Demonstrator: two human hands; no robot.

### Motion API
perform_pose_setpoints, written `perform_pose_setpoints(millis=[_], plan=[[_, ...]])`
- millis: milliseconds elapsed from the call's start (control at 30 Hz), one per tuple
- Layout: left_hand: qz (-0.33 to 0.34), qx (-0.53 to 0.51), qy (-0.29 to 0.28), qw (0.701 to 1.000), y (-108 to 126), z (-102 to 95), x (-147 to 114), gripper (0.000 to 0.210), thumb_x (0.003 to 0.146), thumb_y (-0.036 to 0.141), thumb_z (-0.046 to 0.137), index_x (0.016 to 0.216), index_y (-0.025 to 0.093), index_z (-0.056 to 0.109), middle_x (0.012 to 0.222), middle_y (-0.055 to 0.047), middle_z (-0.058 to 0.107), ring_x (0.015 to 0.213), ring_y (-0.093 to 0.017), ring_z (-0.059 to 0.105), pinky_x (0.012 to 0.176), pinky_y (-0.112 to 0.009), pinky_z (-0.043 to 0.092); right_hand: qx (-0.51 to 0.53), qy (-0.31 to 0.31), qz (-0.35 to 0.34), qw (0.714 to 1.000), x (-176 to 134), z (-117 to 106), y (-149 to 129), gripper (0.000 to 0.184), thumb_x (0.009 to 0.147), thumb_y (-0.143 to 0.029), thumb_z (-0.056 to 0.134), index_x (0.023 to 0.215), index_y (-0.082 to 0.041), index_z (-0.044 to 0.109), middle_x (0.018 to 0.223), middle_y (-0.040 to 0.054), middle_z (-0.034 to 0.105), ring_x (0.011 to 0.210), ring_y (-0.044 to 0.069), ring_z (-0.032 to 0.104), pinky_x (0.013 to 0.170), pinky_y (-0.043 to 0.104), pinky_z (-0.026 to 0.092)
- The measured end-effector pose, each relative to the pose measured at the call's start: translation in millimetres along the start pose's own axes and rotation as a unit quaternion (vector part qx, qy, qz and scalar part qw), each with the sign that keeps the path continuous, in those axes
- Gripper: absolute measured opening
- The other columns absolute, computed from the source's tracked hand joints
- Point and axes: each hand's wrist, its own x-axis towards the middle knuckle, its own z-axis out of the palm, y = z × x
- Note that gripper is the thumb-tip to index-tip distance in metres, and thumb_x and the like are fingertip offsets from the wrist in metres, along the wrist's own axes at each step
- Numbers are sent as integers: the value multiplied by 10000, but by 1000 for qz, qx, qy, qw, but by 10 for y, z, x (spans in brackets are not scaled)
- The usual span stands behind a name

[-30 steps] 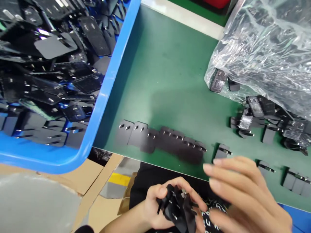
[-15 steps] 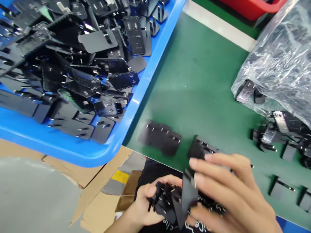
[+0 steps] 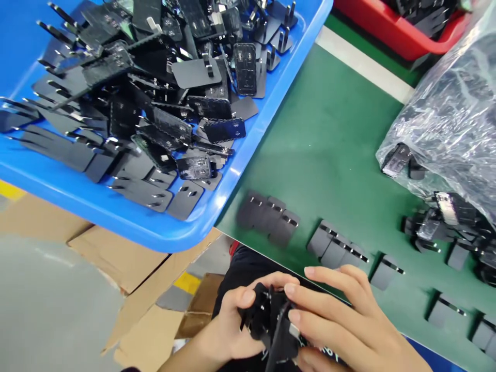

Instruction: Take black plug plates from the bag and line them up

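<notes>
Gripping black pieces [image 3: 258, 312] by the near edge of the counter [image 3: 329, 160], the left hand [image 3: 234, 330] should cradle snugly; the right hand [image 3: 349, 323] curls, hold unclear.

The left forearm [image 3: 189, 351] slants up from the bottom edge of the view to the left hand [image 3: 234, 328], which is cupped in a holding grip, its thumb [image 3: 245, 297] bent inward and its fingers [image 3: 276, 279] curled round opposite. The right hand [image 3: 358, 325] extends in from the lower right, back upward, fingers slightly spread and pointing left, two fingertips [image 3: 291, 291] close beside the left hand
</notes>
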Motion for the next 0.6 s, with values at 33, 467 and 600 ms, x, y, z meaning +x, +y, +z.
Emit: perform_pose_setpoints(millis=[33, 467, 600], plan=[[15, 16, 5, 1000, -1, 24, -1, 413, 755, 349, 656, 1114, 146, 673, 1008, -55, 693, 828, -130, 660, 751, -223, 518, 3, 1, 3, 1000, -8, -7, 3, 122, 1002, -229, 527, 1041, -185, 634, 1171, -7, 663, 1128, 222, 536, 935, 363, 359], [74, 59, -18, 995, -287, 241, 145, 333, 859, 357, 565, 1152, 226, 653, 1224, -77, 659, 959, -239, 685, 723, -414, 598, 15, 157, -15, 987, -679, -58, 189, 292, 944, -161, 510, 1231, -123, 541, 1295, 150, 552, 1203, 296, 509, 920, 462, 481], [58, 45, 46, 996, -260, 518, 267, 258, 845, 346, 598, 1063, 240, 685, 1132, -32, 703, 889, -216, 700, 707, -388, 605, -52, 233, -55, 969, -1112, -105, 399, 270, 940, -171, 539, 1206, -162, 586, 1175, 125, 642, 1071, 269, 618, 845, 396, 543]])
